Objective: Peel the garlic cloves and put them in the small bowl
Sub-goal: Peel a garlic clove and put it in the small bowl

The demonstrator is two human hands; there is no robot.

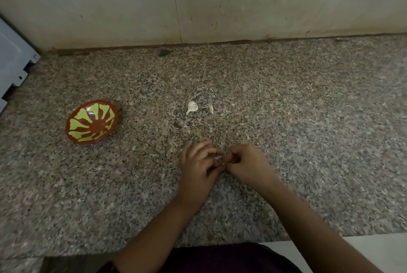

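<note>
My left hand [199, 163] and my right hand [246, 162] meet fingertip to fingertip just above the granite counter. Together they pinch a small pale garlic clove [219, 158], mostly hidden by the fingers. Farther back on the counter lies an unpeeled garlic clove [192, 107] with its pointed tail down-left. A thin sliver of garlic or skin [211, 109] lies just right of it. The small bowl [92, 122], red-brown with yellow-green petal marks, stands at the left and looks to hold nothing.
The speckled granite counter [308, 118] runs back to a stained tiled wall [242, 8]. A grey metal appliance corner [13, 61] juts in at the far left. The counter's front edge [66, 255] is close to my body.
</note>
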